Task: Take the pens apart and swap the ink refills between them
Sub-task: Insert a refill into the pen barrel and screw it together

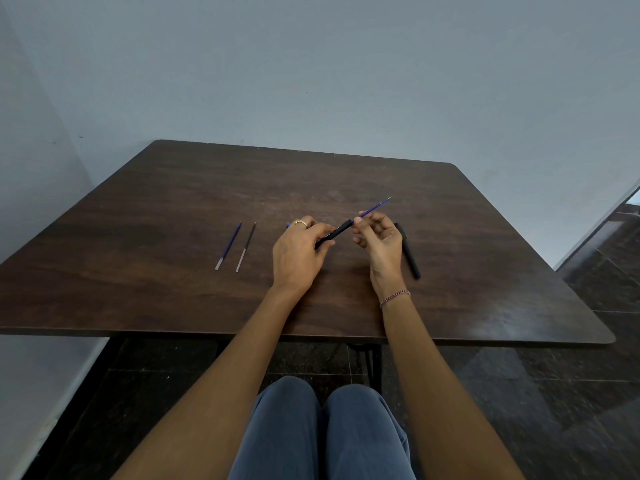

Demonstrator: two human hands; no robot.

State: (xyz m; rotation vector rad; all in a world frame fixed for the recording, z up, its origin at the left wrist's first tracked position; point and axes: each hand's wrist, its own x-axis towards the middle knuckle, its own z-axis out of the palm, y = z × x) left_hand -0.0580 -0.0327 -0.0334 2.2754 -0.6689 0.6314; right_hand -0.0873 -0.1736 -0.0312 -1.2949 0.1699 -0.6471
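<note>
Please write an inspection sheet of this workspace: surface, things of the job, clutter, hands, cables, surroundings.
Surface: dark brown wooden table, rounded corners, mostly bare.
Job's things: black plastic pen barrel with thin blue ink refill pointing out of its far end; loose blue refill and loose dark refill lying side by side, apart, at left; second black pen lying at right.
Clutter: small blue piece behind the left hand, mostly hidden.
Hands: left hand grips the barrel; right hand pinches the refill.
Cables: nothing seen.
Surroundings: plain grey-blue wall, dark tiled floor.
</note>
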